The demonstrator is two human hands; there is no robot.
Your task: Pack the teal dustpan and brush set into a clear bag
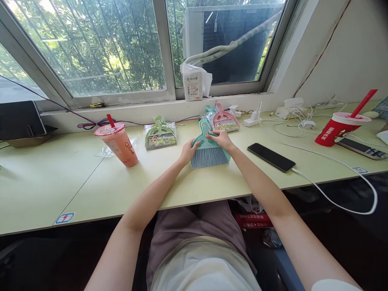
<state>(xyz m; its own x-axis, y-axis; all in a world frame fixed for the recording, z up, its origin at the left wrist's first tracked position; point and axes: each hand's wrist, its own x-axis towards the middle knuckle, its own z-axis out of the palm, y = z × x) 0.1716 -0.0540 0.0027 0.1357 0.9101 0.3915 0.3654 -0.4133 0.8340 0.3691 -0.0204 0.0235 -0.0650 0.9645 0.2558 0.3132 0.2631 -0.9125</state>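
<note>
A small mint-green hand brush (209, 157) with grey bristles lies against a matching dustpan (227, 157), handles pointing away from me. My left hand (189, 152) is closed on the set's left edge. From the right, my right hand (222, 139) grips its upper part near the handle. Just behind stand a pink brush-and-dustpan set (224, 120) in clear packaging and another mint-green set (209, 110), partly hidden. To the left, a wrapped olive-green set (160, 135) lies on the pale yellow-green table (157, 182).
A cup of orange-pink drink (118, 145) stands left, with crumpled clear plastic (106, 152) beside it. On the right are a black phone (271, 157) on a white cable (327, 188), a red cup (338, 131) and a power strip (251, 120). A box (193, 85) sits on the windowsill.
</note>
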